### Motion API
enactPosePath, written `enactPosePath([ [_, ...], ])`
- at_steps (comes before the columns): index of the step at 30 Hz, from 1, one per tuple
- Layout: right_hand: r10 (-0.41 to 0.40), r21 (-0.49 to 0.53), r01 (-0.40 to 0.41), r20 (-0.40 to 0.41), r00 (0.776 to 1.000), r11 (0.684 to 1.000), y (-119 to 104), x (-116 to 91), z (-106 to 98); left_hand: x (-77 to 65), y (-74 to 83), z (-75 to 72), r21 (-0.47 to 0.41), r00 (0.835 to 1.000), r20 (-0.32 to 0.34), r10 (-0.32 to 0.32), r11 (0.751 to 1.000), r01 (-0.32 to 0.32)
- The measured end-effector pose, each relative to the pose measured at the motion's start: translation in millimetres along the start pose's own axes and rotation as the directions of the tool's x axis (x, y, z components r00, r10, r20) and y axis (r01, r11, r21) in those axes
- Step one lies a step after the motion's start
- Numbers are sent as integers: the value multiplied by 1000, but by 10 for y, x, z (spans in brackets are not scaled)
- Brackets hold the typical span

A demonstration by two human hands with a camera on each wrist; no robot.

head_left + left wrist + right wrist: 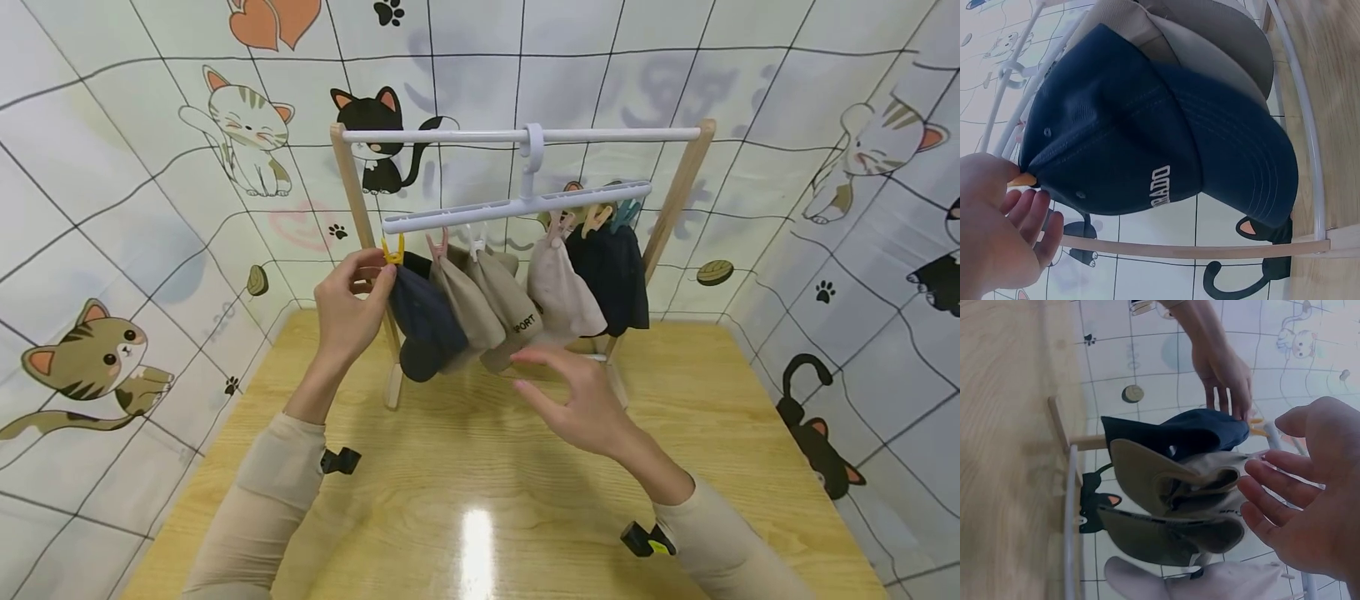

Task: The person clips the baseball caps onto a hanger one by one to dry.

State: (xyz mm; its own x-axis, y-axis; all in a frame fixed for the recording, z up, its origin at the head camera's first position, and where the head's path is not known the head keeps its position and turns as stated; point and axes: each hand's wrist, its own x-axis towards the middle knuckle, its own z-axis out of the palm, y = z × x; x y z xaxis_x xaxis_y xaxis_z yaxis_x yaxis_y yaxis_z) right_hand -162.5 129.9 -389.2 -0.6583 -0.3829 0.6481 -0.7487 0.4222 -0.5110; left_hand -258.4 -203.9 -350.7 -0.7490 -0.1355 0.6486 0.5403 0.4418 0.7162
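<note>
At the left end of the white hanger (517, 207), my left hand (351, 304) pinches the navy cap (427, 308) at its crown, right beside the yellow clip (393, 250). In the left wrist view, white lettering shows on this navy cap (1116, 131), whose brim points away from the hand. My right hand (577, 400) holds nothing, its fingers loosely bent in front of the row. It is nearest the beige cap with dark lettering (510, 300) and the pale cap (562, 292). Another beige cap (468, 300) hangs beside the navy one.
A wooden-sided rack (678, 192) with a white top bar (435, 136) stands on the wooden table (420, 483). Black caps (611, 275) hang at the right end from orange and teal clips. Cat-patterned sheeting (480, 83) surrounds the table.
</note>
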Motion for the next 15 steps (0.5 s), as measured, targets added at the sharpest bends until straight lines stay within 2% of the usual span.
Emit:
enactPosePath([
  [5,-2,-41,3,20,1000,999,108,-130,2,26,-31,13,31,998,-57,30,999,-28],
  [9,14,-95,-9,58,998,995,219,-245,3,-53,-72,57,84,983,-129,132,989,-122],
  [12,16,-133,-5,83,996,991,303,-328,9,-199,-69,117,144,953,-153,261,960,-240],
  [15,15,-162,2,107,994,987,380,-410,9,-407,-15,197,191,905,-121,409,904,-383],
])
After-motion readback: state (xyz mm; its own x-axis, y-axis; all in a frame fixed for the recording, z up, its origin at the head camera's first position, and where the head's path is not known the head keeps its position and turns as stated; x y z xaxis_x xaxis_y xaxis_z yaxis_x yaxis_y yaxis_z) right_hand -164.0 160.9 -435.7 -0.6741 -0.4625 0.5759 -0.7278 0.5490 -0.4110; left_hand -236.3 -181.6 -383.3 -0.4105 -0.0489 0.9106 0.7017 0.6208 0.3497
